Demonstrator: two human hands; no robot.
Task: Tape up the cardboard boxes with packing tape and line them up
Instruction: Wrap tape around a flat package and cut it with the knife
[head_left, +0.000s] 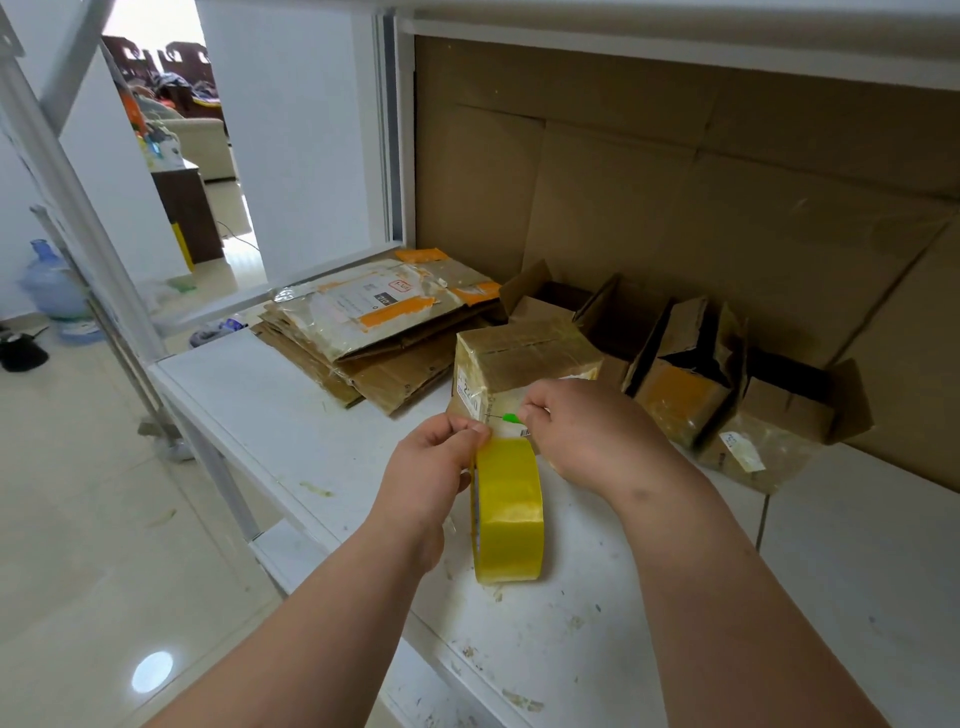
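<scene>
A small closed cardboard box (524, 358) with tape over its top stands on the white shelf (291, 415). A roll of yellow packing tape (508, 512) hangs in front of it, its strip running up to the box's near face. My left hand (434, 462) pinches the tape at the top of the roll. My right hand (582, 431) pinches a small green-handled cutter (511, 417) against the tape strip at the box. Several open cardboard boxes (685, 384) stand in a row behind and to the right.
A stack of flattened cardboard (379, 332) with orange tape lies at the back left of the shelf. Brown cardboard sheets (675, 208) line the back wall. The shelf's left edge drops to a tiled floor (78, 519), where a blue water bottle (49, 286) stands.
</scene>
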